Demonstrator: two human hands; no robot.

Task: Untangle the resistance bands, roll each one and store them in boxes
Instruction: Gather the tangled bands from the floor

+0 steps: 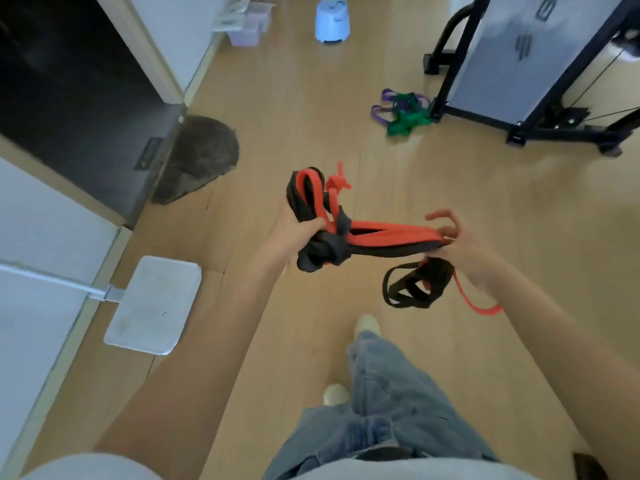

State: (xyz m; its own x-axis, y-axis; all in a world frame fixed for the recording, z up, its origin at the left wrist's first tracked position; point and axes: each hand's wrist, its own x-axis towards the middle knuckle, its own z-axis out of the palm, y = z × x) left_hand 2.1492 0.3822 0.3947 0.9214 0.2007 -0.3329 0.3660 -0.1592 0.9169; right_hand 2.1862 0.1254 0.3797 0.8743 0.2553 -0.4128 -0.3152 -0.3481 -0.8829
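Note:
I hold a knotted tangle of a red band (pixel 388 233) and a black band (pixel 325 252) in the air above the wooden floor. My left hand (pixel 294 233) grips the looped end beside the big black knot. My right hand (pixel 464 247) pinches the other end of the stretched bands, its upper fingers spread. Loose black loops (pixel 412 285) and a thin red strand (pixel 478 304) hang below my right hand. A second tangle of purple and green bands (pixel 403 110) lies on the floor at the far right.
A black-framed exercise machine (pixel 540 77) stands at the right. A flat white mop head (pixel 154 304) lies at the left by the cabinets. A dark mat (pixel 201 154) lies by the doorway. A light blue bin (pixel 331 19) and a pale tub (pixel 247 24) sit far back.

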